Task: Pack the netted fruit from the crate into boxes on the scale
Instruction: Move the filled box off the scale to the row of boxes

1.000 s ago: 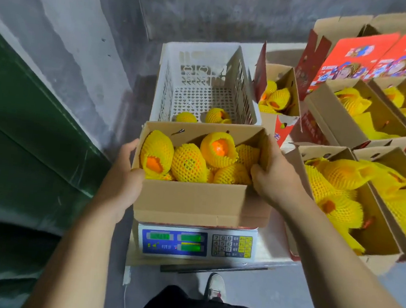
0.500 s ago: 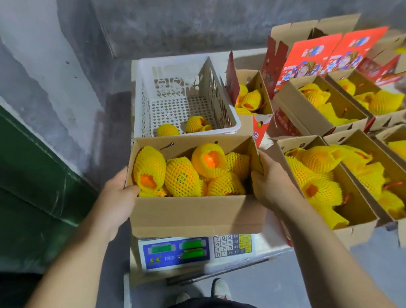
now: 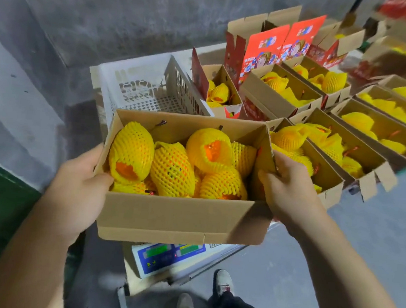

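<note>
From the head camera, the left hand [image 3: 76,187] grips the left end wall of the cardboard box [image 3: 179,218], thumb hooked inside; the right hand [image 3: 289,188] grips its right end wall. The box, full of netted fruit [image 3: 171,170], sits above the scale [image 3: 171,256], with the white crate [image 3: 151,88] just behind.

A box [image 3: 179,215] of netted fruit [image 3: 171,170] sits above the scale [image 3: 163,256], crate [image 3: 139,84] behind it, more filled boxes [image 3: 317,178] to its right.
</note>
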A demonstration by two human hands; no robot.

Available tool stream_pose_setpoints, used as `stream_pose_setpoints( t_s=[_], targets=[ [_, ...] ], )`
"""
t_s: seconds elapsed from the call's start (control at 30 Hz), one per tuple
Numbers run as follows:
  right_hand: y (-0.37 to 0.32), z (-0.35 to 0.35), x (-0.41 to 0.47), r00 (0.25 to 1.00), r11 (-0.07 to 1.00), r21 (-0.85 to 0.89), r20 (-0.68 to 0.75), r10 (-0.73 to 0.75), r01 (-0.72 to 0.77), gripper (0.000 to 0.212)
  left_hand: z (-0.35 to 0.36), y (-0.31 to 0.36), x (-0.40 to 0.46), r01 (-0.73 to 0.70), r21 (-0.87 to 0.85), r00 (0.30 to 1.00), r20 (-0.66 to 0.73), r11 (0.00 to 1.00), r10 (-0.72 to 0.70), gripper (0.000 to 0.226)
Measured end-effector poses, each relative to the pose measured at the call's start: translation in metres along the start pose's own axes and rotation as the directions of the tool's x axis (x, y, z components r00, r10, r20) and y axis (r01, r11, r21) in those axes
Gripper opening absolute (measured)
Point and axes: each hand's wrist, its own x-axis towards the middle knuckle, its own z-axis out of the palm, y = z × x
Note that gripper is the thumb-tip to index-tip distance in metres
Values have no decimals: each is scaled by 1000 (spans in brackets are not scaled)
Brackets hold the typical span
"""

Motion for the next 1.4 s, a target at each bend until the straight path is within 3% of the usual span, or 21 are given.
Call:
stream_pose_setpoints(
  t_s=[0.07, 0.17, 0.37, 0.63, 0.73, 1.0, 1.07, 1.2, 1.33, 1.4],
  targets=[
    [-6, -14, -2, 1000, 999, 45, -22, 5, -4, 45, -3, 12, 3, -27, 9, 1000, 9, 1000, 27, 34],
    [-9, -37, 0, 999, 996, 87, -39, 27, -24, 36, 0, 31, 14, -86, -21, 995, 44, 996, 87, 30],
    [10, -93, 20, 987, 991, 132, -156, 30, -9, 44, 52, 77, 49, -140, -56, 988, 64, 989, 144, 42],
    [95, -218, 80, 982, 989, 146, -183, 49, -23, 25, 188, 163, 82, -208, -66, 970, 117, 976, 215, 48],
    [126, -274, 107, 981, 989, 144, -182, 69, -42, 36, 247, 200, 91, -200, -77, 969, 131, 977, 209, 53],
    [183, -380, 182, 970, 992, 115, -230, 82, -57, 40, 370, 281, 133, -211, -144, 963, 142, 967, 231, 49],
    [188, -399, 210, 970, 993, 113, -232, 68, -42, 42, 392, 300, 157, -227, -141, 961, 130, 964, 245, 51],
    [193, -423, 273, 977, 990, 141, -209, 34, -5, 67, 433, 335, 223, -251, -160, 950, 151, 955, 275, 53],
    [212, -437, 343, 963, 980, 195, -260, 73, -21, 47, 467, 374, 299, -297, -117, 938, 149, 948, 312, 61],
    [224, -439, 379, 947, 963, 265, -294, 129, -49, 46, 487, 397, 340, -316, -102, 933, 145, 943, 329, 58]
  ],
)
